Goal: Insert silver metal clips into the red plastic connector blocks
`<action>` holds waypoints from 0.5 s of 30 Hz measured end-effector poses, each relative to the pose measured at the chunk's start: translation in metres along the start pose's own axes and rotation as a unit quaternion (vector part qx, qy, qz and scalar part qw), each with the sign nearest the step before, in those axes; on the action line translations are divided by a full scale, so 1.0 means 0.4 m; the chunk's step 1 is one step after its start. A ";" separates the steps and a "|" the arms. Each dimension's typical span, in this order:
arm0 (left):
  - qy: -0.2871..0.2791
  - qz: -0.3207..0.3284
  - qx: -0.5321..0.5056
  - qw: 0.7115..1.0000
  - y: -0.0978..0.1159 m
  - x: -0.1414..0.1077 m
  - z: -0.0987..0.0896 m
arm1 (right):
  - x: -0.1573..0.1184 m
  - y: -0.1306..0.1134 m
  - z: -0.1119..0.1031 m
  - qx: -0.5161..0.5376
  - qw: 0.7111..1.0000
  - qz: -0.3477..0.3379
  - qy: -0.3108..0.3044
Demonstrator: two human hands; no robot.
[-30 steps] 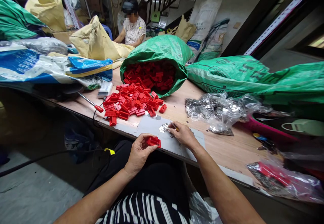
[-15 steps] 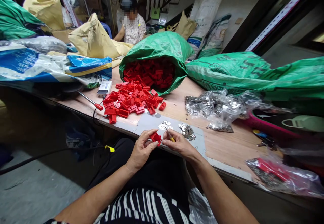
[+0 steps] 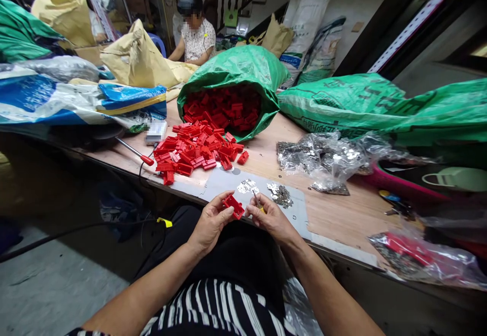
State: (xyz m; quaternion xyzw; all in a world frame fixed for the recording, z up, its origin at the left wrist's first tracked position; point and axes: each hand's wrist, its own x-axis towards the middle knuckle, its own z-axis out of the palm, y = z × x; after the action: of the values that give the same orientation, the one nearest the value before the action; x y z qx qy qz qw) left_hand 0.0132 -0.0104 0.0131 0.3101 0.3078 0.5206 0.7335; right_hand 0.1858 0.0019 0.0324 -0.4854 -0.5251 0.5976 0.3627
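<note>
Between the thumb and fingers of my left hand [image 3: 213,219] is a small red plastic housing [image 3: 233,207], its hollow side turned up. My right hand [image 3: 271,218] is closed round a small yellow-handled tool [image 3: 260,207] with a thin metal shaft pointing up and away. The right fingertips are close to the housing's right end; whether they touch it I cannot tell. Just beyond my hands, a heap of shiny flat metal pieces [image 3: 247,186] and a darker heap of small metal parts [image 3: 280,195] lie on a grey sheet [image 3: 300,213].
A pile of red housings [image 3: 198,148] spills from a green sack [image 3: 243,67]. Clear bags of metal parts [image 3: 331,158] lie at the right, near a pink basket [image 3: 395,184]. A red-tipped metal rod [image 3: 133,151] juts out at left. Another person [image 3: 196,34] sits across the table.
The red housing has been turned so its hollow inside faces up more. My right fingertips and the tool have shifted slightly; both hands keep their hold.
</note>
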 end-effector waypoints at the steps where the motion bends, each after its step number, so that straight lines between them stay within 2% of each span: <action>1: -0.002 -0.003 -0.002 1.000 0.001 0.000 0.000 | -0.003 0.002 -0.002 -0.005 1.000 -0.007 -0.001; 5: -0.004 0.019 0.048 0.999 0.003 0.006 -0.008 | -0.015 0.017 -0.013 -0.108 0.993 -0.046 -0.001; 10: -0.024 0.038 0.107 0.993 0.006 0.017 -0.018 | -0.029 0.012 -0.013 -0.260 0.956 -0.136 0.025; 15: -0.023 0.007 0.082 0.996 0.014 0.015 -0.012 | -0.028 0.002 -0.002 -0.323 0.917 -0.234 -0.018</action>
State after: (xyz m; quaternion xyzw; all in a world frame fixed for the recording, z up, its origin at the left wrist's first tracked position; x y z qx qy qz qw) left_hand 0.0078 -0.0027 0.0136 0.3831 0.3303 0.4913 0.7091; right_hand 0.1897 -0.0087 0.0337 -0.4281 -0.7948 0.3022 0.3062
